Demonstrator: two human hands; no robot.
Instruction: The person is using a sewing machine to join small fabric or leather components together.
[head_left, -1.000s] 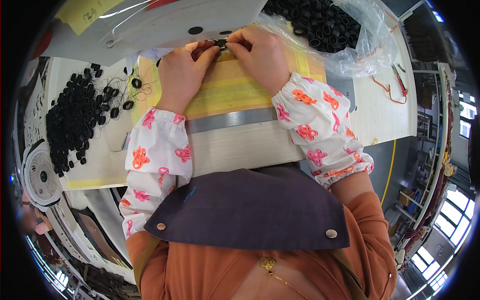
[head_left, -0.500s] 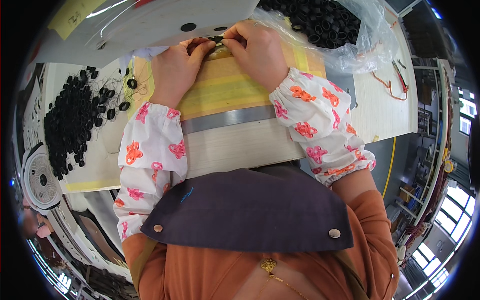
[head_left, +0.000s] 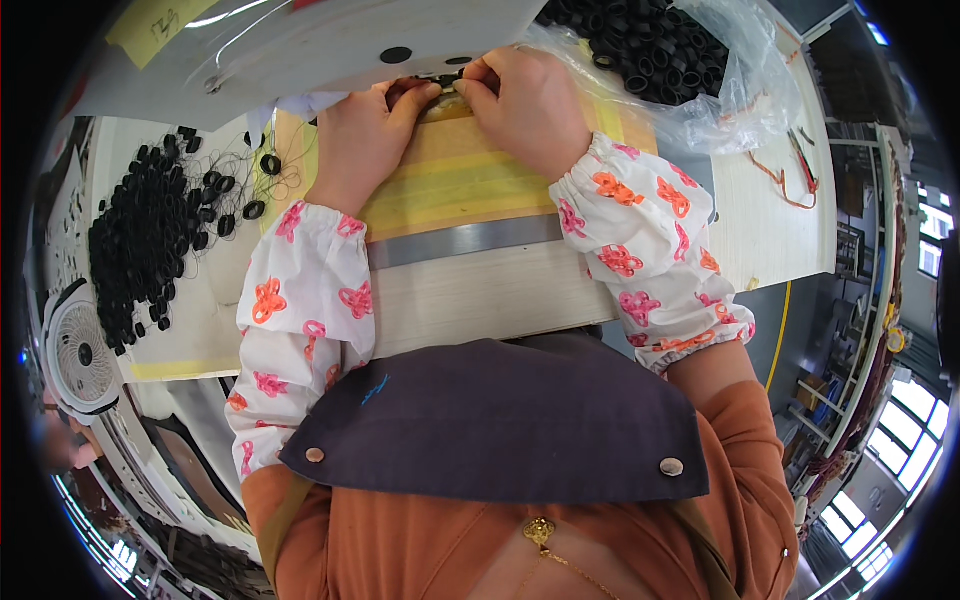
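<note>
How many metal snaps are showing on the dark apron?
2. One snap sits at the apron's left lower corner, the other snap at its right lower corner. More may be hidden below the fold.

Small dark part (head_left: 447, 82) sitting pinched between fingertips at far edge of yellow-taped board (head_left: 470, 180), mostly hidden.

Passage beyond both hands (head_left: 450, 130) is blocked by the white panel (head_left: 330, 40); bare wooden bench (head_left: 480, 295) lies behind them.
</note>
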